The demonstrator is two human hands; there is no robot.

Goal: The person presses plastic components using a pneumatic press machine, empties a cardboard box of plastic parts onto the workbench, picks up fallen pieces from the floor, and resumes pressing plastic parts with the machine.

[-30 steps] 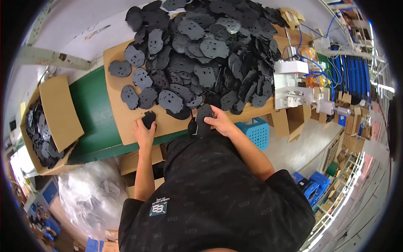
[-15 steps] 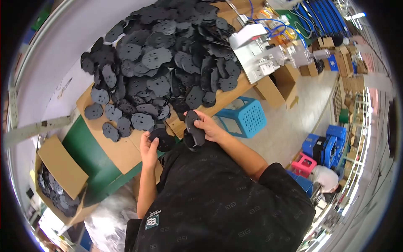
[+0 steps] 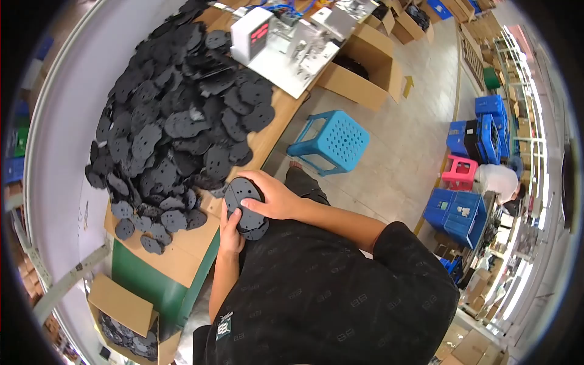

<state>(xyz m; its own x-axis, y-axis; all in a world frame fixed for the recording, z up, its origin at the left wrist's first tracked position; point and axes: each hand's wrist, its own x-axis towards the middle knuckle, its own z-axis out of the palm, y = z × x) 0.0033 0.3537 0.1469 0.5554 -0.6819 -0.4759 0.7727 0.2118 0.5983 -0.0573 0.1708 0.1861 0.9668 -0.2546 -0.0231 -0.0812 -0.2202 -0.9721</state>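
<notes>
Flat black plates with small holes (image 3: pixel 244 198) are held together between my two hands, in front of my body at the table's edge. My right hand (image 3: pixel 274 196) grips them from the right, its thumb lying across the top plate. From the lower left my left hand (image 3: pixel 231 231) closes on the same plates, thumb up against their face. A lower plate sticks out beneath the top one. Beyond my hands, a large heap of similar black plates (image 3: pixel 146 143) covers cardboard (image 3: pixel 176 261) and the wooden table (image 3: pixel 267 137).
A white device with a red display (image 3: pixel 250 35) stands at the table's far end. Right of the table are a blue stool (image 3: pixel 337 141) and an open carton (image 3: pixel 353 88). Another carton of black pieces (image 3: pixel 121 304) sits lower left. A person (image 3: pixel 499 182) is near a pink stool (image 3: pixel 460 173).
The view has turned to the right. My hands, apart earlier with separate black pieces, have come together, and the plates now overlap between them.
</notes>
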